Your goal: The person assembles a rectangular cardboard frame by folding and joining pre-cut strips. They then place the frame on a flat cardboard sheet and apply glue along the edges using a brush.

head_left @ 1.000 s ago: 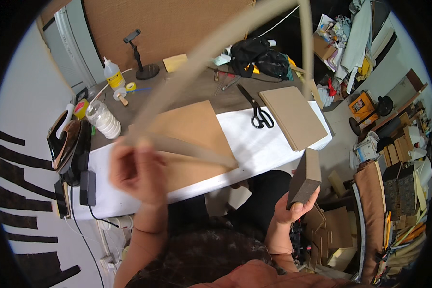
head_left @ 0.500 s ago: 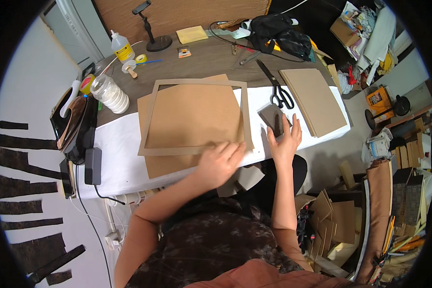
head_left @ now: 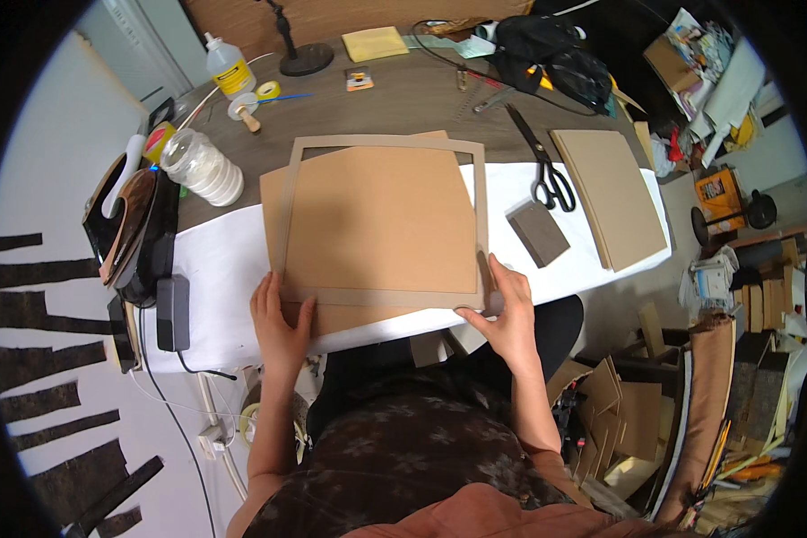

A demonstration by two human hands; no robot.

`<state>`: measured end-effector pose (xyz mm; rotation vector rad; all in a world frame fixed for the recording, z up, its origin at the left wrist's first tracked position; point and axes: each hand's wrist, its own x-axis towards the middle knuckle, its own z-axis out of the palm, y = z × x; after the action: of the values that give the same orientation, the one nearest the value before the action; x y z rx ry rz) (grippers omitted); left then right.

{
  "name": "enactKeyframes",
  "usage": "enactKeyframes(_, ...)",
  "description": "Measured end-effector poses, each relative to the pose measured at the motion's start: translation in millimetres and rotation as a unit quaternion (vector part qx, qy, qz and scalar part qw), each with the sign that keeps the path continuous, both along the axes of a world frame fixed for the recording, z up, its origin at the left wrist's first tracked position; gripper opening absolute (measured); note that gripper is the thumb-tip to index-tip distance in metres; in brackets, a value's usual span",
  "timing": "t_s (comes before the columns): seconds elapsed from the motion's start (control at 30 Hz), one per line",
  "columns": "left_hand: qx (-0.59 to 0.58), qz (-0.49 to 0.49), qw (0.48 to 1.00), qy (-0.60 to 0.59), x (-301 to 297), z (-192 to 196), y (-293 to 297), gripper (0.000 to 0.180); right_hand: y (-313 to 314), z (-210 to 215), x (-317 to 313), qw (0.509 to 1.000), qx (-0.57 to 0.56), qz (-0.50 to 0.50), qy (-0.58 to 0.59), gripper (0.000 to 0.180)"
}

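Left hand [head_left: 281, 321] lies flat, fingers spread, pressing the near-left corner of the cardboard frame [head_left: 386, 296]; nothing gripped, just palm-down contact. Right hand [head_left: 509, 311] sits at the near-right corner, fingers extended along the frame's right rail, thumb on the bottom rail, likewise pressing rather than pinching. Frame is a thin open rectangle of grey-brown board, lying flat on top of a brown cardboard sheet [head_left: 377, 220], which is rotated slightly off the frame's axes so its corners stick out at left and bottom. Both rest on white paper [head_left: 220, 260] covering the near part of the bench [head_left: 403, 99]. Judgement: frame is light and fairly stiff in-plane, but the narrow rails will likely flex or kink if lifted by one side; best held at two opposite corners or rails, slid rather than picked up. Just right of it: a small grey block [head_left: 538, 233], black scissors [head_left: 543, 166], a stack of tan boards [head_left: 610, 193]. Left: a clear jar [head_left: 202, 168]. Far edge: glue bottle [head_left: 227, 67], yellow pad [head_left: 375, 42].
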<state>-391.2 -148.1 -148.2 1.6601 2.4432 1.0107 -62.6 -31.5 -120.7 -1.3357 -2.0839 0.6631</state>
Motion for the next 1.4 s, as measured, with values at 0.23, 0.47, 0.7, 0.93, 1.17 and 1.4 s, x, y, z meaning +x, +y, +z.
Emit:
enactKeyframes(0.23, 0.036, 0.023, 0.999, -0.023, 18, -1, -21, 0.061, 14, 0, -2, 1.000, 0.000, 0.010, -0.010, 0.084)
enactKeyframes(0.47, 0.007, 0.058, 0.998, -0.004, 39, -2, -57, 0.061, 32, 3, 2, 0.996, -0.005, 0.068, -0.049, 0.082)
enactKeyframes(0.7, -0.019, 0.076, 0.997, 0.002, 38, 1, -60, 0.069, 45, -6, 3, 0.998, -0.037, 0.048, 0.003, 0.085)
enactKeyframes(0.93, -0.039, 0.049, 0.997, -0.051, 25, 1, -54, 0.071, 43, -18, 11, 0.998, -0.045, 0.039, 0.009, 0.086)
enactKeyframes(1.17, -0.040, 0.049, 0.992, -0.106, 21, -2, -53, 0.068, 44, -16, 8, 0.997, -0.068, 0.018, 0.011, 0.083)
enactKeyframes(1.4, -0.018, 0.018, 0.992, -0.124, 4, 4, -45, 0.067, 36, -11, 4, 0.997, -0.063, 0.040, 0.002, 0.077)
